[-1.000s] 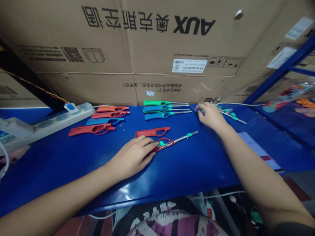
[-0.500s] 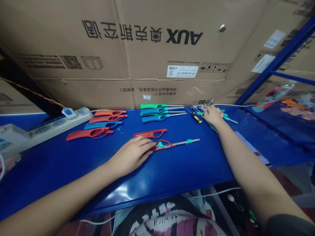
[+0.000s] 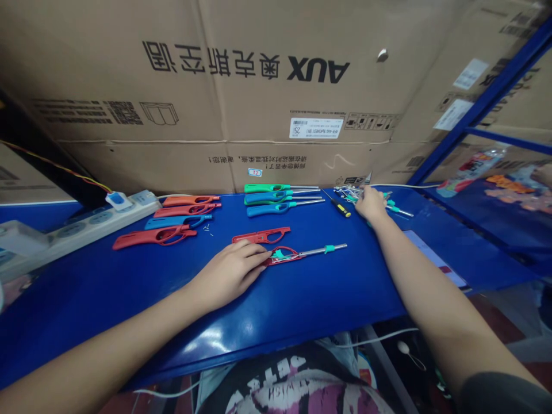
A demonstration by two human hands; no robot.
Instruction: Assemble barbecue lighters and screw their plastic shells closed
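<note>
My left hand [image 3: 235, 270] is closed over the handle end of an opened red lighter [image 3: 288, 260], whose turquoise part, thin wires and metal tube show to the right. Just behind it lies a loose red handle half [image 3: 261, 236]. At the back right, my right hand [image 3: 371, 204] reaches into a pile of turquoise and metal lighter parts [image 3: 391, 206]. Its fingers are bent together, and what they pinch, if anything, is hidden. A yellow and black screwdriver [image 3: 341, 208] lies left of that hand.
Several blue and green lighters [image 3: 269, 210] lie at the back middle. Red, orange and blue handle shells [image 3: 155, 236] are at the left, beside a white power strip [image 3: 92, 221]. A phone-like flat device [image 3: 435, 259] lies at the right; a bottle [image 3: 474, 169] stands behind.
My right hand has shifted slightly over the pile of parts, with its fingers drawn closer together. My left hand stays on the red lighter. The view has moved slightly.
</note>
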